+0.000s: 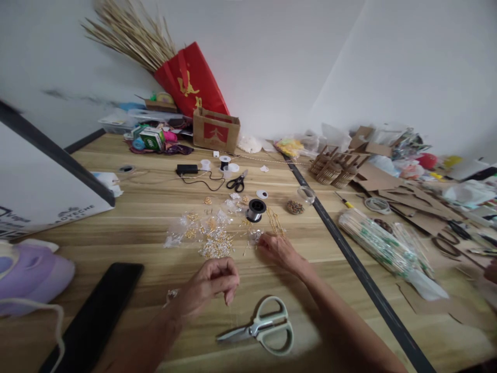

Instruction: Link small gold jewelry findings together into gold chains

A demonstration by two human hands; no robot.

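My left hand (pixel 217 280) hovers above the table in a closed pinch. A faint thin line, perhaps thread, hangs below its fingers; what it grips is too small to make out. Beyond it lies a pile of small clear and gold beads (pixel 217 243). My right hand (pixel 278 251) rests on the table with its fingers curled down at a small clear packet (pixel 255 237); its fingertips are partly hidden. Near that hand are a spool of wire (pixel 256 210) and gold chains (pixel 275 221). Scissors with pale handles (pixel 258 330) lie in front of me between my forearms.
A black phone (pixel 104 305) and a purple-white device with a cord (pixel 34 274) lie at left. Black scissors (pixel 237 181) are farther back. To the right are a bowl of brown beads (pixel 295 207), bagged sticks (pixel 376 241) and cardboard (pixel 404 197). A red bag (pixel 198 77) leans against the wall.
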